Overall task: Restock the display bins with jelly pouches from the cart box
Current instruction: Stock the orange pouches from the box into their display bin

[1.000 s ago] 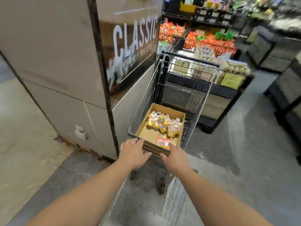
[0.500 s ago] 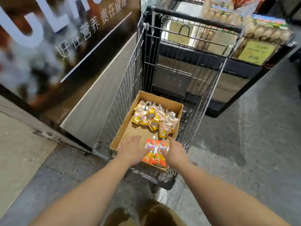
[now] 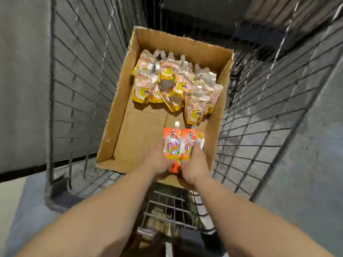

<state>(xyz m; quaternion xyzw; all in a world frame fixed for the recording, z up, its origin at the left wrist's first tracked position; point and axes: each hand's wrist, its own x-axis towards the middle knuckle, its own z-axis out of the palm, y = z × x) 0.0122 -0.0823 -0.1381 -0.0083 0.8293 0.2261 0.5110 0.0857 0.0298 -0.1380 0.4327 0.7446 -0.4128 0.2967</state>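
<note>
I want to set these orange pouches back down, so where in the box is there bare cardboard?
Bare floor lies along the cardboard box's left wall, between the yellow pouches and the near left corner. The far right is crowded with yellow pouches; both hands and the orange pouches fill the near right.

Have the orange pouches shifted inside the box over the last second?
Cannot tell: the orange pouches lie at the cardboard box's near end throughout; only the camera clearly moves closer.

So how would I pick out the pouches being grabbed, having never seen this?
Look in the wire cart for the cardboard box. At its near end both hands hold the orange pouches; the pile at the far end is yellow.
</note>
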